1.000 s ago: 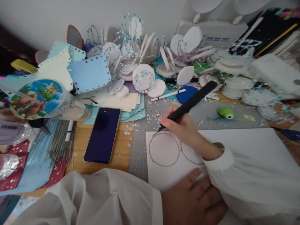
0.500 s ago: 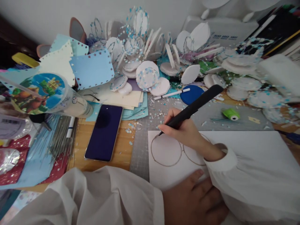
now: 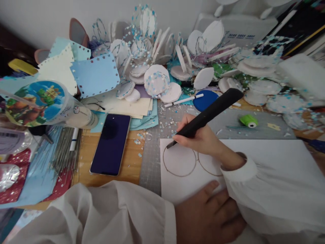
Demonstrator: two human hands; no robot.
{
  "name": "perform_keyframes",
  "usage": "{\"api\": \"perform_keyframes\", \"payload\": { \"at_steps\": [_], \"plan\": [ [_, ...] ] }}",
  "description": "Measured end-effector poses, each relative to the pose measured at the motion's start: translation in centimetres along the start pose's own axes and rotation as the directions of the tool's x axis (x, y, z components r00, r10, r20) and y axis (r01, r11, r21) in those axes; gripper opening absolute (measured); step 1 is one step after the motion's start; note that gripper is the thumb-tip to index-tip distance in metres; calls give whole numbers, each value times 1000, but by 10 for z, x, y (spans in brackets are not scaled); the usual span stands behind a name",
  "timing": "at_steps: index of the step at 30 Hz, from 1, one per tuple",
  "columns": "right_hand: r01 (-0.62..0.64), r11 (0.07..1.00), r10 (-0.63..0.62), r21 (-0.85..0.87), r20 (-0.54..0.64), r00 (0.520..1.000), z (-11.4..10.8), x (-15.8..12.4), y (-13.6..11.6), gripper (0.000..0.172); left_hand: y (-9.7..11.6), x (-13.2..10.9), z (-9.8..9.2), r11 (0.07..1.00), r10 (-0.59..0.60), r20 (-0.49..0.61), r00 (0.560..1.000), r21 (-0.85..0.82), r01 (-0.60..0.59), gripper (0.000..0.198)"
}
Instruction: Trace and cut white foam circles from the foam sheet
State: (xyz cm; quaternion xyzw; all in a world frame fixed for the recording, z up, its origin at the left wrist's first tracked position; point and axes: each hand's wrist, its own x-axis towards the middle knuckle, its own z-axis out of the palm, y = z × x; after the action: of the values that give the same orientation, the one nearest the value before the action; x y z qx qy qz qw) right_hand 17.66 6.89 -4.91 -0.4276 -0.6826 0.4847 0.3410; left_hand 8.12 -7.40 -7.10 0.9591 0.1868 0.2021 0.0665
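My right hand [image 3: 203, 139] grips a long black tool [image 3: 210, 112] like a pen, its tip touching the upper left rim of a circle outline [image 3: 179, 161] on a white foam sheet [image 3: 269, 159]. A second circle outline [image 3: 208, 166] lies beside the first, partly hidden by my wrist. My left hand [image 3: 208, 213] lies flat on the sheet's near edge with its fingers spread, holding it down. Both arms wear loose white sleeves.
A dark phone [image 3: 110, 143] lies left of the grey cutting mat [image 3: 152, 159]. Behind are heaps of white foam discs [image 3: 156, 81], blue punched paper [image 3: 95, 74], a white marker [image 3: 183, 100], a blue disc [image 3: 207, 99], a green punch [image 3: 248, 120], and a printed cup [image 3: 45, 105] at left.
The tool's tip has shifted slightly along the top left of the left circle. My left hand has stayed pressed on the sheet.
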Motion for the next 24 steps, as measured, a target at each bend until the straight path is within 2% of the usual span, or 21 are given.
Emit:
{"api": "perform_keyframes", "payload": {
  "at_steps": [8, 14, 16, 18, 21, 24],
  "plan": [
    [-58, 997, 64, 45, -146, 987, 4, 2, 2, 33, -1, -1, 2, 1000, -3, -23, 1000, -5, 3, 33],
    [-10, 1000, 4, -24, -236, 972, 4, 2, 2, 35, -1, 1, 0, 1000, 0, -11, 1000, -17, -1, 32],
    [-10, 1000, 12, 12, -270, 963, 2, 2, 2, 35, -1, 1, 0, 1000, -11, -37, 999, -21, 10, 32],
    [-9, 991, 55, 135, -340, 939, 0, 2, 3, 37, -1, 1, 0, 1000, -12, -53, 999, -17, 11, 32],
    [23, 935, 160, 354, -477, 864, -4, 3, 3, 43, -2, 1, -3, 1000, 9, -29, 1000, 1, -9, 33],
    [28, 907, 223, 419, -536, 814, -8, 1, -3, 49, -3, 0, -5, 1000, 20, -12, 1000, 8, -20, 34]
  ]
}}
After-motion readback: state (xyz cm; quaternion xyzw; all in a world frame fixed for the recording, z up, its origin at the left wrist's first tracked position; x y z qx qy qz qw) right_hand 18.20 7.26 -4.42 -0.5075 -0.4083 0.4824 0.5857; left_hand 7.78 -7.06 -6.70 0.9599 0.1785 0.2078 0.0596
